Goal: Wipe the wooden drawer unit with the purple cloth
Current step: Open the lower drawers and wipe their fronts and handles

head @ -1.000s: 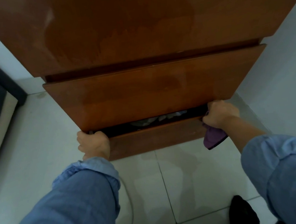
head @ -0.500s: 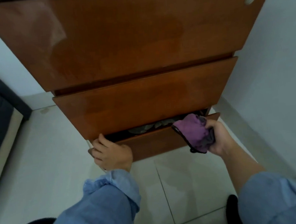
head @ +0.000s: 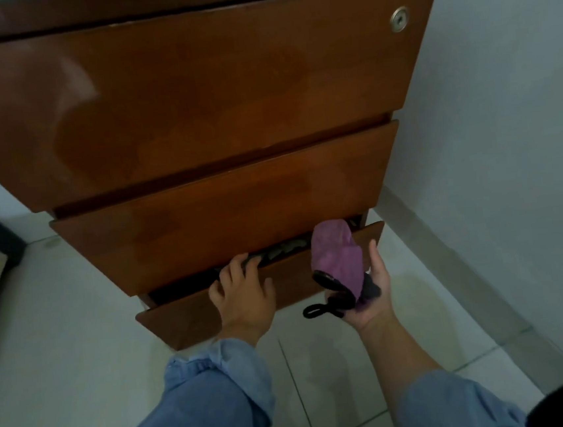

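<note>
A pale tiled floor and a white wall are framing a wooden drawer unit with three drawer fronts and a round lock at the upper right of its top drawer. The bottom drawer is standing partly pulled out, with some pale items lying inside, too dim to identify. The left hand is hooking its fingers over this drawer's top edge, gripping it. The right hand is cupping a bunched purple cloth just in front of the drawer's right end, fingers curling around it; a black loop is dangling below the cloth. Blue sleeves are covering both forearms.
</note>
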Demonstrator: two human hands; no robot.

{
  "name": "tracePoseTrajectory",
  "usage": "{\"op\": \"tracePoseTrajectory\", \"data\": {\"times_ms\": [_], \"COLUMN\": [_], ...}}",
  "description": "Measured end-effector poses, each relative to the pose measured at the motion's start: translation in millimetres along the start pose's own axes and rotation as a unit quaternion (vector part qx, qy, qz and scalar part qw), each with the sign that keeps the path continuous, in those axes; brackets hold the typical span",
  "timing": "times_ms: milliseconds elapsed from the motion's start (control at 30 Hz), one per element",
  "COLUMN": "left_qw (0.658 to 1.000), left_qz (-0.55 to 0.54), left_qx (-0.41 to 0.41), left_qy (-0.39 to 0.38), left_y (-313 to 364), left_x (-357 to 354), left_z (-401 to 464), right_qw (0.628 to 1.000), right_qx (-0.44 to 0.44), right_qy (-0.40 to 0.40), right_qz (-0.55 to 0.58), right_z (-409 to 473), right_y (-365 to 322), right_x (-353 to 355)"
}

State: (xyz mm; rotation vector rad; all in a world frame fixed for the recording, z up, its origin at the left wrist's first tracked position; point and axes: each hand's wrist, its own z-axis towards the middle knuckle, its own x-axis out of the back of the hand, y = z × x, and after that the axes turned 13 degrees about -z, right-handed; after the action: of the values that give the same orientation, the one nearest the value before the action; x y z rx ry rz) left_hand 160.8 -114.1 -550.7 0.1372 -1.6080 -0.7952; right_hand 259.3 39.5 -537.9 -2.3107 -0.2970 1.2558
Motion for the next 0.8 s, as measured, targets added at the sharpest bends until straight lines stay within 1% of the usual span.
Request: {"op": "tracePoseTrajectory", "data": {"times_ms": [67,167,300,333,433,500,600,667,700,767,800], "left_qw": [0.998,0.989,0.942,0.935,0.938,0.933,0.92,0.923,0.927,0.937,0.943], "left_qz": [-0.052,-0.143,-0.308,-0.32,-0.31,-0.315,-0.342,-0.342,-0.336,-0.314,-0.298], "left_qx": [-0.022,0.019,0.056,0.06,0.066,0.083,0.099,0.069,0.052,0.025,0.012], "left_qy": [0.006,-0.046,-0.124,-0.14,-0.141,-0.153,-0.163,-0.161,-0.158,-0.151,-0.147], "left_y": [7,25,50,58,74,80,88,93,96,104,107], "left_x": [2,7,7,8,12,17,24,28,30,40,44], "left_z": [4,16,27,28,33,35,33,32,30,25,23], "right_qw": [0.999,0.988,0.97,0.967,0.95,0.94,0.944,0.941,0.929,0.901,0.895], "right_qx": [-0.012,-0.037,-0.06,-0.06,-0.064,-0.068,-0.044,-0.019,-0.019,-0.056,-0.09], "right_qy": [0.012,0.027,-0.02,-0.03,-0.05,-0.051,-0.052,-0.037,-0.016,0.028,0.035], "right_qz": [-0.05,-0.15,-0.233,-0.247,-0.3,-0.33,-0.322,-0.335,-0.368,-0.43,-0.436], "right_z": [3,4,-1,-3,-6,-6,-6,-8,-10,-13,-14], "right_y": [-3,-7,-18,-21,-30,-33,-36,-36,-36,-39,-40], "right_x": [-2,-5,-7,-8,-9,-7,-4,-5,-6,-2,1]}}
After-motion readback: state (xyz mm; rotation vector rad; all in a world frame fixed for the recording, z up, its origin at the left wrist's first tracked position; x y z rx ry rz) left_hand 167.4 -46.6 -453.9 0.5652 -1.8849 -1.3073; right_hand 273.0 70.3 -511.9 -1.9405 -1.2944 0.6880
